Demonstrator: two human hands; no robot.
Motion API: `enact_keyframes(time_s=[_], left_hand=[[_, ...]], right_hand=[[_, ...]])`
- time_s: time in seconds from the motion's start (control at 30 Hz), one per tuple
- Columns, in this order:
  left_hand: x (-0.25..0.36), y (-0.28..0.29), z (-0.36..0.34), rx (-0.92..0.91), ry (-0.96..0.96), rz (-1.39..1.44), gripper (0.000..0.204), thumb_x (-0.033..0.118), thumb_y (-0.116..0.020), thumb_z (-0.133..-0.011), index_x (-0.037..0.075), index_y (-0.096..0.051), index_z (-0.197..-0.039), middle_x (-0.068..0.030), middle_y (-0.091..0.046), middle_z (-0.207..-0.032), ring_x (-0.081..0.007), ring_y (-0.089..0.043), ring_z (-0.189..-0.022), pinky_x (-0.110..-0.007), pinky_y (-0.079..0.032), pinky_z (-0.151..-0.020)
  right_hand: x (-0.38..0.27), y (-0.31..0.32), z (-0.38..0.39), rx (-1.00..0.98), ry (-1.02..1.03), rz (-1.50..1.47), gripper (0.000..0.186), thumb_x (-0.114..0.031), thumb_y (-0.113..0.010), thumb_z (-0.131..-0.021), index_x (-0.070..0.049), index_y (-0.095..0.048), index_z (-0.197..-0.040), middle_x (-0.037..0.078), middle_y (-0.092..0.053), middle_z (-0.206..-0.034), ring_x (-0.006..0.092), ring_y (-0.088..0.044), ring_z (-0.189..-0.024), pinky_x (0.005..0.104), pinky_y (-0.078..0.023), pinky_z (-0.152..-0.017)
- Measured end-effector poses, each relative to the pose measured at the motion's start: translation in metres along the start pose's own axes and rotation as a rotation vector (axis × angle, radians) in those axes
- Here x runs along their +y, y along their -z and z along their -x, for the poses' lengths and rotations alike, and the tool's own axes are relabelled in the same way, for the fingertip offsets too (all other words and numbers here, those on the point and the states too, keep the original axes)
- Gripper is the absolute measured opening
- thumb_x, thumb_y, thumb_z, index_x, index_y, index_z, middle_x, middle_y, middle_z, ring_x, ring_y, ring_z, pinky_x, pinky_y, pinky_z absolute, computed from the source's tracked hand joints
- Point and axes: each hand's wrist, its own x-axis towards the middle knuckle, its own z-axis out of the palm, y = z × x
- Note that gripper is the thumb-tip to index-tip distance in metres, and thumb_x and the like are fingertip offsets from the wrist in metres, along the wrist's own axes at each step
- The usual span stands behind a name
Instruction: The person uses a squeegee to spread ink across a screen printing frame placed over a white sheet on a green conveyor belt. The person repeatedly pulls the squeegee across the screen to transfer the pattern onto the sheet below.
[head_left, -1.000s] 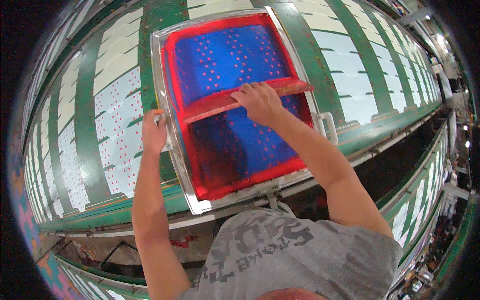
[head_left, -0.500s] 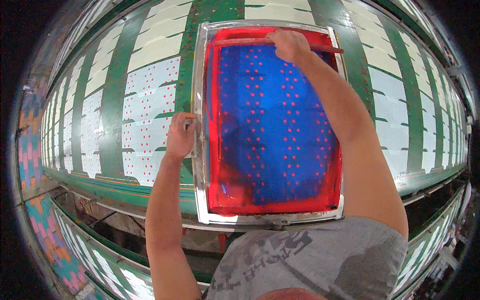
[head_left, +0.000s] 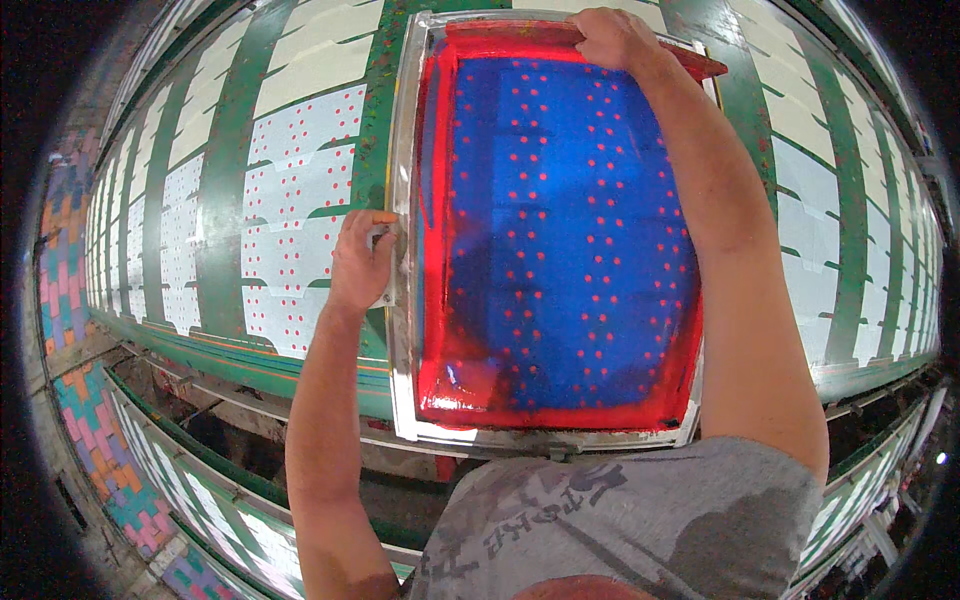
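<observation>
A screen-printing frame (head_left: 403, 340) with pale metal sides lies in front of me. Its blue mesh (head_left: 560, 230) carries rows of small red dots, and wet red ink (head_left: 470, 410) borders it, pooled thickest at the near left. My left hand (head_left: 362, 255) is closed at the frame's left side, its fingers curled against the edge; the exact grip is partly hidden. At the far end my right hand (head_left: 615, 38) is closed round a long red-stained squeegee (head_left: 705, 68), which lies across the frame with its right end jutting past the side.
A long green printing table (head_left: 222, 230) runs left and right beneath the frame. Pale sheets lie on it in columns; those to the left (head_left: 300, 220) bear red dots, those to the right (head_left: 805, 220) look plain. Another table with sheets (head_left: 225, 525) stands behind me, beside colourful floor tiles (head_left: 95, 420).
The frame's far end now sits higher in view and slightly further right, with the squeegee and my right hand. My left hand stays at the left side, slightly higher.
</observation>
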Motion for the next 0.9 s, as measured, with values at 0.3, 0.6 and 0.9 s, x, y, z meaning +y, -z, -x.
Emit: enact_keyframes(time_s=[0.3,0.6,0.9], left_hand=[[-0.009,-0.004,0.002,0.047,-0.073,-0.073,0.024,0.001,-0.072,-0.094,0.005,-0.069,-0.118,-0.0195,-0.068,-0.113,-0.0419,-0.067,-0.113,-0.048,-0.055,-0.097],[-0.020,-0.007,-0.001,0.046,-0.058,-0.050,0.025,0.006,-0.073,-0.095,0.006,-0.070,-0.119,-0.0208,-0.070,-0.117,-0.0440,-0.067,-0.116,-0.051,-0.053,-0.102],[-0.012,-0.007,0.002,0.171,0.104,-0.061,0.053,0.021,-0.082,-0.092,0.007,-0.066,-0.140,-0.0215,-0.073,-0.136,-0.0421,-0.068,-0.127,-0.049,-0.053,-0.110]], right_hand=[[-0.031,0.021,0.055,-0.147,0.023,-0.097,0.030,-0.021,-0.066,-0.082,-0.009,-0.081,-0.106,0.023,-0.079,-0.110,0.0424,-0.075,-0.109,0.0555,-0.060,-0.097],[-0.099,0.009,0.186,-0.035,0.150,-0.159,0.027,-0.020,-0.066,-0.084,-0.015,-0.079,-0.108,0.017,-0.079,-0.104,0.0424,-0.075,-0.103,0.0587,-0.059,-0.090],[-0.199,0.025,0.344,-0.156,0.057,-0.167,0.026,-0.015,-0.066,-0.088,-0.020,-0.079,-0.110,0.012,-0.078,-0.110,0.0370,-0.076,-0.105,0.0542,-0.061,-0.090]])
